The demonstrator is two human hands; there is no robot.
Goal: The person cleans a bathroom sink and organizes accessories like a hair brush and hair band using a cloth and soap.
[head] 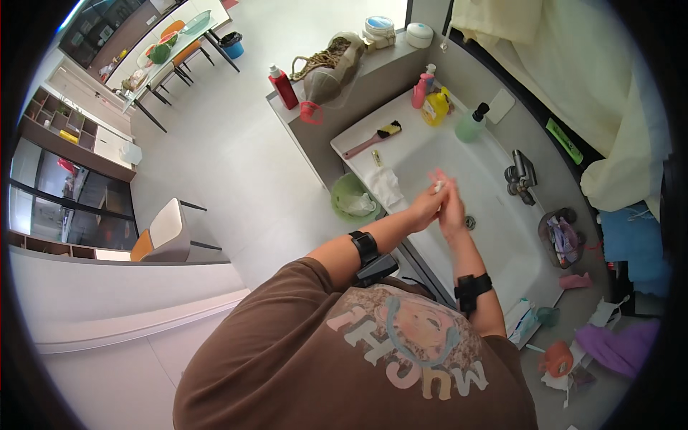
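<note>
Over the white washbasin (pixel 500 231), my left hand (pixel 426 208) and my right hand (pixel 452 207) are pressed together, palm against palm. A small patch of white, which may be foam or soap, shows between the fingers near the thumbs; whether either hand grips anything is hidden. The fingertips look blurred. Below my right hand lies the drain (pixel 470 222). To the left, a crumpled white cloth or tissue (pixel 385 185) rests on the basin ledge beside a small tube (pixel 376 158). A dark faucet (pixel 520 177) stands to the right.
On the ledge lie a pink-handled brush (pixel 373 141), a yellow bottle (pixel 435 107) and a green pump bottle (pixel 471 124). A green bin (pixel 352 201) stands left of the basin. A basket of small items (pixel 563 237) sits right, near a purple cloth (pixel 618 346).
</note>
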